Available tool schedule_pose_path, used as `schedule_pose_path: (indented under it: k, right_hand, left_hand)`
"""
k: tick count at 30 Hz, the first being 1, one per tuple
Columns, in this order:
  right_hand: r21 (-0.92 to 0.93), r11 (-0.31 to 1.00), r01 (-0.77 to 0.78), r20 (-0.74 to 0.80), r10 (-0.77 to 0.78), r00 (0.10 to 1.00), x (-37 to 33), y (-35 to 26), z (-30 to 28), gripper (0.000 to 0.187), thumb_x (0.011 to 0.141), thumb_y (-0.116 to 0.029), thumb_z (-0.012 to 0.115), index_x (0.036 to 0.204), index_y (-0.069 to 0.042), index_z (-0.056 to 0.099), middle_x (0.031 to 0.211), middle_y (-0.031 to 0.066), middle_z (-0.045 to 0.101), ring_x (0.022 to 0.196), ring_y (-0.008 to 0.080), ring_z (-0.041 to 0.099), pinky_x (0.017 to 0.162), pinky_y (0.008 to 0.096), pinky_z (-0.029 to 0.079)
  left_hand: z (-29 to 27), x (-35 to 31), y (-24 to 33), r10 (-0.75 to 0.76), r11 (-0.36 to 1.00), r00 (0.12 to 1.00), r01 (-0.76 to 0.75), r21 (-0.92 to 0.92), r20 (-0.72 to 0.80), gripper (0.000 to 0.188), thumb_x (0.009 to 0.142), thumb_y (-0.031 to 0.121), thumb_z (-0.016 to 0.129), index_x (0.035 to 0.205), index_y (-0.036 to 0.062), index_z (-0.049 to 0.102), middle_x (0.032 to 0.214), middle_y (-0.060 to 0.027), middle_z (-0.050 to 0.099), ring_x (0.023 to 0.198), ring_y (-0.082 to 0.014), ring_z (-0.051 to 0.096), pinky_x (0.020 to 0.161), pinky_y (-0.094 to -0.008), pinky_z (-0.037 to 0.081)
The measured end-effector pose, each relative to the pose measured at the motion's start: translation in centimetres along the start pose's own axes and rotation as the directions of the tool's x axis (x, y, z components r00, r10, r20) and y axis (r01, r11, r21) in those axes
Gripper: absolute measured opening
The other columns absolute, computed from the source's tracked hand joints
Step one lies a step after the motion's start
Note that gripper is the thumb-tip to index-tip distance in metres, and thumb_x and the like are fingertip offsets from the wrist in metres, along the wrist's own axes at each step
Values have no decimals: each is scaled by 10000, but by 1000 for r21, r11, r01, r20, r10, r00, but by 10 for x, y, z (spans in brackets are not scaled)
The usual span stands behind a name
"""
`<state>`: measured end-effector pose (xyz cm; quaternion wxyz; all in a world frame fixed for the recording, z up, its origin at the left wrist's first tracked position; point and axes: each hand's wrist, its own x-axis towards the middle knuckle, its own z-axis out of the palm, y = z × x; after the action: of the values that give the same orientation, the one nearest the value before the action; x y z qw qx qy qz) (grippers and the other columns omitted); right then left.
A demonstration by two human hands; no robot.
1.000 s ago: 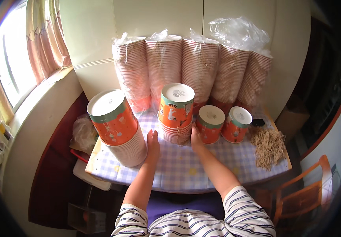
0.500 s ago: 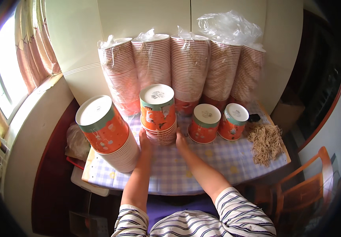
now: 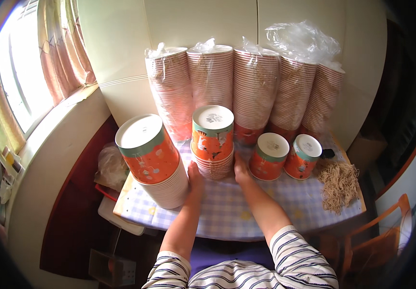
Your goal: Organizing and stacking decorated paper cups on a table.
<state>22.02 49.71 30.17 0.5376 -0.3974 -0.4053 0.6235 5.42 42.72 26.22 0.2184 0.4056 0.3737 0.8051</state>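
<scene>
A short stack of upside-down orange paper cups with green bands and white bases stands at the middle of the table. My left hand is against its lower left side, and my right hand is at its lower right side. Both hands clasp the stack between them, low down by the stacked rims; most of the fingers are hidden. To the left, close by my left forearm, is a taller, wider stack of upside-down paper cups, leaning in view. On the right sit two shorter inverted paper-cup items, one larger and one smaller.
Several tall plastic-wrapped cup stacks line the back against a pale cabinet. A tangled beige string bundle and a small black object lie at the right of the checked tablecloth. A wooden chair stands lower right.
The whole view has shifted, so everything appears farther right and slightly tilted. My hands stay on either side of the middle stack, which keeps its place among the others.
</scene>
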Motion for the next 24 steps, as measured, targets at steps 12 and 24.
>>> schedule_pose_path:
  k: [12, 24]
  right_hand:
    - [-225, 974, 1, 46, 9, 999, -3, 3, 46, 587, 955, -425, 327, 1284, 38, 476, 1312, 138, 502, 1193, 222, 455, 1020, 331, 297]
    - [-205, 963, 174, 137, -148, 979, -4, 20, 67, 527, 975, -355, 221, 1237, 25, 476, 1272, 208, 502, 1199, 313, 457, 999, 372, 325]
  left_hand:
    - [9, 7, 21, -170, 891, 946, 268, 368, -277, 682, 972, 456, 293, 1418, -50, 191, 1495, -245, 146, 1402, -336, 105, 1134, -385, 74]
    - [40, -15, 46, -2, 951, 930, 115, 286, -368, 641, 958, 331, 385, 1414, -69, 180, 1489, -253, 158, 1387, -333, 152, 1129, -392, 102]
